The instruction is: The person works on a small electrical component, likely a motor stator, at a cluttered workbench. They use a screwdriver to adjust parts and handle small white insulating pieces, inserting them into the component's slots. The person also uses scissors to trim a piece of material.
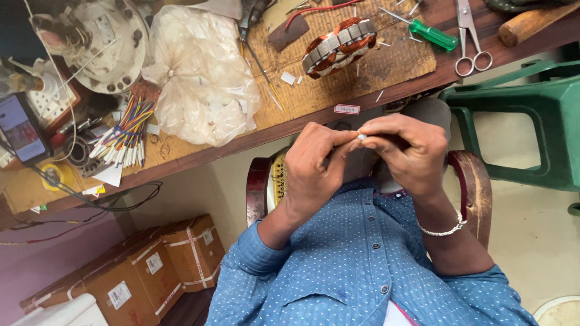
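My left hand (313, 172) and my right hand (406, 151) meet in front of my chest, just below the workbench edge. Their fingertips pinch a tiny white piece (361, 137) between them; its shape is too small to make out. A beaded bracelet (444, 229) circles my right wrist. On the bench beyond the hands lies a motor stator (338, 47) with copper windings, untouched. My blue dotted shirt (362, 265) fills the bottom of the view.
The wooden workbench (314, 111) carries a green-handled screwdriver (432, 33), scissors (468, 42), a crumpled plastic bag (202, 72), a bundle of coloured wires (124, 136), a phone (21, 128) and a round motor housing (103, 42). Cardboard boxes (151, 271) sit lower left, a green plastic stool (531, 121) on the right.
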